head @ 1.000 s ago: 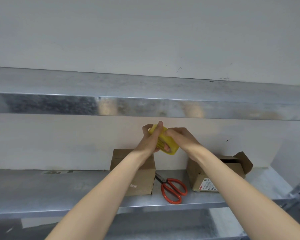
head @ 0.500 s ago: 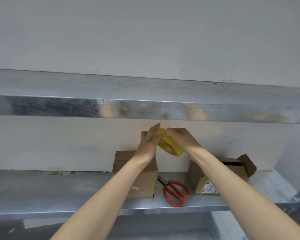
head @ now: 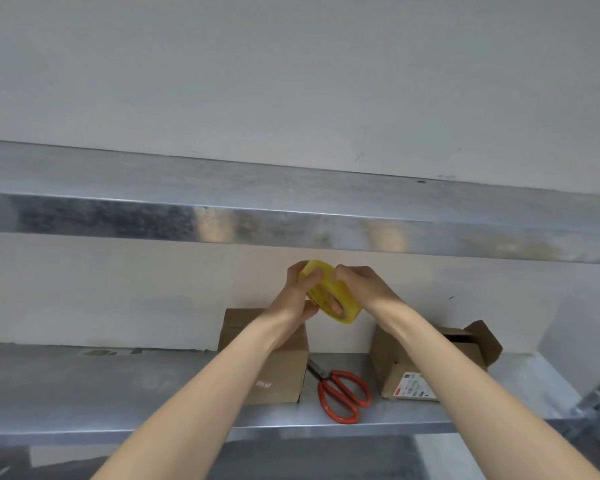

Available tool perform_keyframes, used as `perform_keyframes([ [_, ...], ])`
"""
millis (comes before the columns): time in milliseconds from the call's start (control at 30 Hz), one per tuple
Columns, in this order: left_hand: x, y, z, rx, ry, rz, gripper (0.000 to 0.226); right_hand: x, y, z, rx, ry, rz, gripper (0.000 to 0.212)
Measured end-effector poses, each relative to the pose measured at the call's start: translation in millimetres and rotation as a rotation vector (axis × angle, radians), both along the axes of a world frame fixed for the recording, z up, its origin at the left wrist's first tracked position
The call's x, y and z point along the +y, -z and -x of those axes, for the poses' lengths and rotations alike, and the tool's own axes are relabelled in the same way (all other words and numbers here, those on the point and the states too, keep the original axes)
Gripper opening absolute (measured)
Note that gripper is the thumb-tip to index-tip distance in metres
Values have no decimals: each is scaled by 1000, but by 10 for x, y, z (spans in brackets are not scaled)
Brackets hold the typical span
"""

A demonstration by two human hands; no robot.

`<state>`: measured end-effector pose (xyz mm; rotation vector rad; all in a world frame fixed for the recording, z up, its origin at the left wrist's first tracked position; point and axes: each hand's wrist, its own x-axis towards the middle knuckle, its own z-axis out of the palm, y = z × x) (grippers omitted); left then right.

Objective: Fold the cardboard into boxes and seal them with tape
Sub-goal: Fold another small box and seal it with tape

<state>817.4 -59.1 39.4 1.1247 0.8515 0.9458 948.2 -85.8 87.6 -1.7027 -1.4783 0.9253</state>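
Observation:
A yellow roll of tape (head: 340, 299) is held up in front of me between both hands, above the shelf. My left hand (head: 297, 299) grips its left side, thumb and fingers on the rim. My right hand (head: 364, 289) holds the right side, with fingers reaching through the roll's hole. Below them stands an upright folded cardboard box (head: 274, 372), partly hidden by my left forearm. A second cardboard box (head: 406, 379) lies to the right with its flaps open and a printed label on its front.
Red-handled scissors (head: 343, 393) lie on the metal shelf (head: 84, 386) between the two boxes. A second metal shelf (head: 222, 202) runs across above my hands. A white wall stands behind; a shelf upright shows at far right.
My left hand's fingers have shifted on the roll's rim, and the roll has turned slightly in my hands. The boxes and scissors have not moved.

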Motion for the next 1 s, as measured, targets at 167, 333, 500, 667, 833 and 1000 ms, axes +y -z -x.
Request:
perform_keyframes([
  [167,-29,33,8,-27,-11,-56,44,-20,-3,46,3,-22,16,32],
  [333,-12,37,36,-14,-21,-45,44,-28,-17,46,-6,-42,28,29],
  [500,12,28,90,-25,-20,15,42,-24,57,23,15,-209,43,15],
  [667,35,-14,117,13,-47,33,36,-45,111,-14,166,-336,18,29],
  [833,50,-41,157,33,-23,136,35,-30,116,8,136,-285,-19,24],
  [1000,82,-4,83,93,45,58,64,1,47,93,21,-219,-31,36],
])
